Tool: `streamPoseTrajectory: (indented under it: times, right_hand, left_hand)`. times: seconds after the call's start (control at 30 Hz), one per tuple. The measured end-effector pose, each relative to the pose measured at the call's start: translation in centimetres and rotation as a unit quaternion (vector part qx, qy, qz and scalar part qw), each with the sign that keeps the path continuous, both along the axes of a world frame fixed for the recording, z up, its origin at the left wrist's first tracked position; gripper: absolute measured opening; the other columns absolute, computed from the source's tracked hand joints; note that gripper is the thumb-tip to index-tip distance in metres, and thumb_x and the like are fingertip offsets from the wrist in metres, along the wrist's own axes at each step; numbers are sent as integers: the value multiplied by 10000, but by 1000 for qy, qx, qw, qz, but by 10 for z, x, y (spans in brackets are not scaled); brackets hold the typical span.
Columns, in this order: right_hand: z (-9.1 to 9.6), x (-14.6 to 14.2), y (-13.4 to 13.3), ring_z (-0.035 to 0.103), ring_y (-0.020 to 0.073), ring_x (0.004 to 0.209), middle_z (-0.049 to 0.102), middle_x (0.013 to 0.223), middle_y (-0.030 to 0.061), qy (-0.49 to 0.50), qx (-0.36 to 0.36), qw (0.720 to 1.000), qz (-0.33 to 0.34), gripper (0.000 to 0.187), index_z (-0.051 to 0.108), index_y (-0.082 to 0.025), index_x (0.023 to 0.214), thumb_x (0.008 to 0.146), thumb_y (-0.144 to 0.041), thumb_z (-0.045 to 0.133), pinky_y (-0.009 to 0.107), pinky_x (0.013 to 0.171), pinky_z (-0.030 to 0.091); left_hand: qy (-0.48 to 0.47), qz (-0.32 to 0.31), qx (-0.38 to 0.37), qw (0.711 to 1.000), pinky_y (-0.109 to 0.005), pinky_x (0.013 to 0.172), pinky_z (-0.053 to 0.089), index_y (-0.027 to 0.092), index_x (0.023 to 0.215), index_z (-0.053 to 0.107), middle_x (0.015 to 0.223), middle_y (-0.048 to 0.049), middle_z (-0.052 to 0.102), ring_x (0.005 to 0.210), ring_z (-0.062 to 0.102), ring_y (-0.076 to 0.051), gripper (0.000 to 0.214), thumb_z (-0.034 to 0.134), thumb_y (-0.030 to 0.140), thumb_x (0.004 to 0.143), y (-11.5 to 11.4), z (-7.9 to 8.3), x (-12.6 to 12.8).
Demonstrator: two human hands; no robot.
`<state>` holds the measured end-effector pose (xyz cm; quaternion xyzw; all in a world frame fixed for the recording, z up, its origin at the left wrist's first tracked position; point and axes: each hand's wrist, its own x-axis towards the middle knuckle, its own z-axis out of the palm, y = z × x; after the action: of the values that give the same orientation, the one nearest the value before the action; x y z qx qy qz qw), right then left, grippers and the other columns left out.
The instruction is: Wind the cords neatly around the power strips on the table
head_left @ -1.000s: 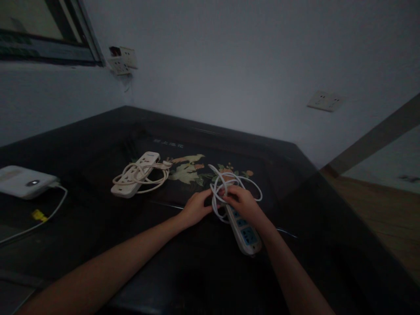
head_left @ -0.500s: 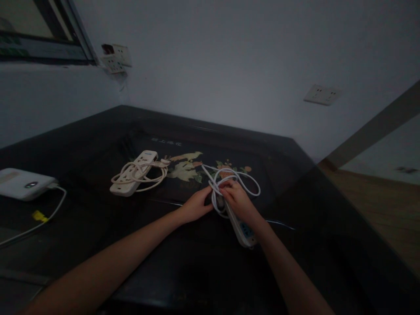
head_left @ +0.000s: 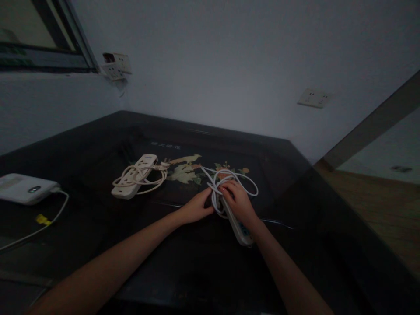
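A white power strip [head_left: 242, 233] with blue sockets lies on the dark table [head_left: 98, 140], its white cord [head_left: 234, 177] looped in coils over its far end. My right hand [head_left: 238, 201] lies over the strip, fingers curled round the coils. My left hand [head_left: 196, 208] is just to the left of the bundle, its fingers pinched on the cord's near loops. A second, cream power strip [head_left: 133, 181] with its own cord wound round it lies farther left, apart from both hands.
A white box-shaped device [head_left: 22, 189] with a lit spot and a white cable [head_left: 49, 218] carrying a yellow tag sits at the left edge. Wall sockets [head_left: 114, 68] hang near the window corner; another socket [head_left: 314, 98] is on the right wall. Wooden floor shows right.
Both hands and the blue-socket strip have shifted slightly left and away from me. The cord loops are drawn tighter together over the strip's far end. The view has tilted a little.
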<state>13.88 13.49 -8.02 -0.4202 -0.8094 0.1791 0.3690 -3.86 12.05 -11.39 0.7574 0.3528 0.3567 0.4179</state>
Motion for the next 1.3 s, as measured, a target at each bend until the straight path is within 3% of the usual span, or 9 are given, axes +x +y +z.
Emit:
streamPoseTrajectory:
  times: [0.2,0.3,0.4,0.5,0.57,0.77,0.9,1.07,1.3]
  right_hand:
    - [24,36,-11,605,237,918,645,982,91,16,7,994,-109,205,633,-212,994,889,-312,488,380,804,474]
    - [23,49,-30,631,247,770,658,870,86,-75,-78,980,-167,301,615,-204,1079,889,-397,483,371,683,473]
    - [12,47,-48,661,294,765,683,894,109,-167,-165,956,-176,544,475,-219,1326,856,-488,522,385,640,466]
    - [-1,40,-56,641,356,948,648,1067,155,-186,-161,955,-165,882,214,-253,1486,759,-499,648,414,698,484]
    - [-8,35,-57,606,367,1024,611,1123,154,-179,-149,960,-154,1003,136,-287,1502,700,-461,713,427,734,496]
    - [-19,29,-57,506,319,1154,501,1274,126,-137,-127,971,-147,889,208,-305,1485,720,-272,661,439,928,457]
    - [-16,26,-57,489,294,1140,506,1247,130,-148,-131,967,-162,750,239,-227,1485,798,-251,541,432,960,432]
    - [-15,27,-54,487,277,1149,465,1277,126,-135,-153,961,-185,750,188,-234,1498,822,-283,508,407,960,437]
    - [-16,30,-50,508,285,1114,457,1266,137,-169,-157,952,-199,741,218,-239,1494,821,-294,522,409,960,434]
  left_hand:
    - [43,21,-21,999,-353,904,471,155,1186,495,1092,-82,628,964,598,-200,436,495,102,754,-5,7,0]
    - [75,41,16,996,-368,972,428,144,1157,506,1129,-105,606,1051,568,-217,405,448,101,758,-6,8,0]
    - [127,57,57,989,-371,960,432,157,1176,482,1145,-117,598,1072,564,-234,366,436,163,813,-8,10,-1]
    - [217,73,81,970,-349,837,479,179,1200,449,1040,-103,638,947,617,-242,369,475,232,836,-12,13,-3]
    - [271,83,86,955,-320,750,487,193,1198,441,942,-81,659,837,641,-229,356,482,252,849,-13,16,-3]
    - [369,90,97,920,-306,721,487,185,1164,476,897,-87,684,820,658,-224,268,418,237,908,-13,27,-2]
    - [421,77,95,899,-313,716,504,182,1070,542,894,-82,698,812,675,-227,227,384,271,933,-21,42,-1]
    - [484,33,88,870,-338,676,516,186,947,601,859,-79,709,785,689,-249,274,350,297,950,-38,59,0]
    - [468,-20,50,882,-343,695,499,192,947,613,873,-64,700,784,675,-234,235,382,229,930,-67,74,-16]
